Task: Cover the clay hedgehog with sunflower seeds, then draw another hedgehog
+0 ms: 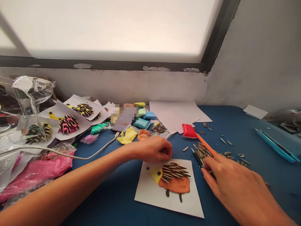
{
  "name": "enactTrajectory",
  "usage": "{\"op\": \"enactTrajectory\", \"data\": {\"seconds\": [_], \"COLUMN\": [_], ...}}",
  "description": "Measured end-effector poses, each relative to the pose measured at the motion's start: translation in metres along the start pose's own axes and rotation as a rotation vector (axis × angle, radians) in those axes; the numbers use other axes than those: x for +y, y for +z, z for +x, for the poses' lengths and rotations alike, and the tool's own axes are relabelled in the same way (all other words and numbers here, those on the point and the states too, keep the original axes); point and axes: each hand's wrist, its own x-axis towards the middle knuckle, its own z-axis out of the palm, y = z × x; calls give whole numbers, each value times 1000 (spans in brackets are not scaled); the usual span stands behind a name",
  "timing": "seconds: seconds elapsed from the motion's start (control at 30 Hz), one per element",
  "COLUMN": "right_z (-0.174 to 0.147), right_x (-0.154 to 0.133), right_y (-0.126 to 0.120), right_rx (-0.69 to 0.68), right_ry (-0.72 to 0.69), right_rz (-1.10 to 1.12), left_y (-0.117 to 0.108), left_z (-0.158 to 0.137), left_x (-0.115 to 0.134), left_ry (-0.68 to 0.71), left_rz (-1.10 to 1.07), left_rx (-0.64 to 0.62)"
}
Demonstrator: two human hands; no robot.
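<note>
A white card point(169, 204) lies on the blue table, bearing a hedgehog of orange clay point(175, 185) with a yellow clay face point(154, 173). Striped sunflower seeds point(175, 171) stick into its back as spines, and two dark feet hang below. My left hand point(156, 149) is curled at the card's top edge, its fingertips turned down and hidden. To the right of the card, my right hand point(231, 175) reaches over a pile of sunflower seeds point(201, 150). Its thumb and forefinger come close together beside a black pen point(198, 158); what lies between them is hidden.
An orange stick-like tool point(205, 143) and a red clay packet point(189, 131) lie beyond the seeds. White sheets point(175, 111) and clay packets point(142, 123) line the back. Finished seed pictures point(70, 124), plastic bags and a cable point(90, 157) crowd the left. Blue tweezers point(276, 146) are far right.
</note>
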Motion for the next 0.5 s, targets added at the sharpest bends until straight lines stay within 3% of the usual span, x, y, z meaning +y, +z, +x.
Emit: {"op": "enactTrajectory", "data": {"seconds": [0.1,0.27,0.5], "right_z": [3,-3,0], "right_x": [3,17,3], "right_y": [-9,-21,-20], "right_rx": [-30,-305,-315], "right_ry": [51,133,102], "right_rz": [11,30,-36], "left_y": [0,0,0], "left_z": [-1,-2,-1], "left_x": [1,1,0], "left_ry": [-12,-9,5], "left_rz": [15,37,39], "left_rx": [2,8,13]}}
